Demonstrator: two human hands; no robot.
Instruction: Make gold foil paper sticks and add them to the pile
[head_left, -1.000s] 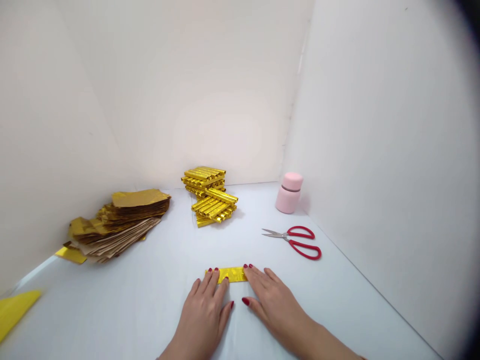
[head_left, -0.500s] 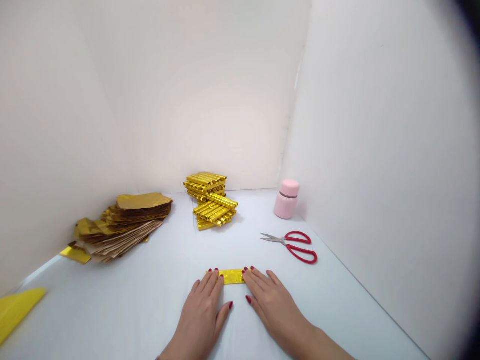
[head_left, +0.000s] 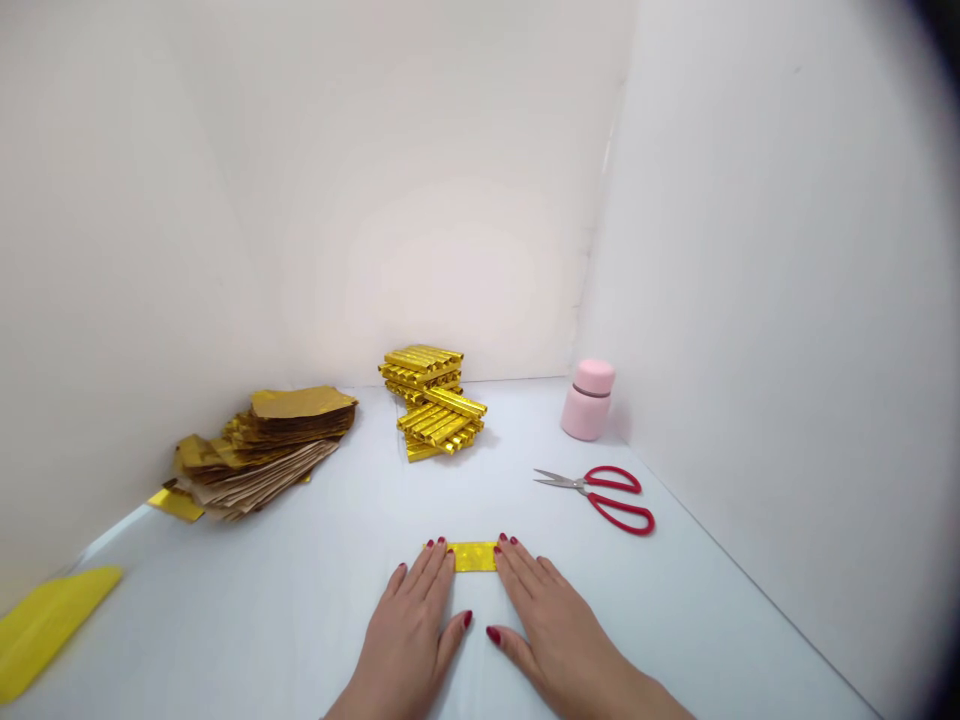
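A flat strip of shiny gold paper [head_left: 475,557] lies crosswise on the white table, close in front of me. The fingers of my left hand [head_left: 412,625] rest stretched out on its left end, with the thumb held apart. On the right end lie the straight fingers of my right hand [head_left: 551,625], its thumb pointing inward. Both hands are open, palms down, and their fingers cover the strip's ends. Only the middle of the strip shows between them.
Beyond the hands stand stacked gold paper sticks [head_left: 435,400]. Red-handled scissors [head_left: 600,490] lie partly spread at right, before a pink flask [head_left: 588,400]. At left are a fanned pile of gold and brown paper sheets [head_left: 262,450] and a yellow sheet [head_left: 56,625]. White walls enclose the table.
My right hand has slid slightly outward along the strip, and its thumb has shifted. My left hand stays on the left end. The whole view has shifted a little.
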